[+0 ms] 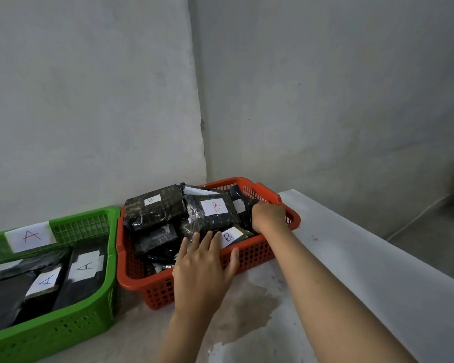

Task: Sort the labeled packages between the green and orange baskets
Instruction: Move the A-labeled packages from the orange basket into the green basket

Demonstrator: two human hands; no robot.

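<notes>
Packages [215, 209] crowd orange basket [249, 254].

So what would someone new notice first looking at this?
Probably the orange basket at centre, heaped with black packages labelled B, with both hands in it: the left hand flat over its near rim, the right hand reaching in. To its left, the green basket holds A-labelled packages.

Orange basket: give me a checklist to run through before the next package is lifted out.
1. Orange basket labels read B: ok for the three visible, others cannot tell.
2. Green basket shows only A labels: ok.
3. Left hand over the near rim, fingers straight, holding nothing: ok.
4. Right hand grip on a package: cannot tell, fingers hidden.
5. Room in the green basket: cannot tell.
</notes>
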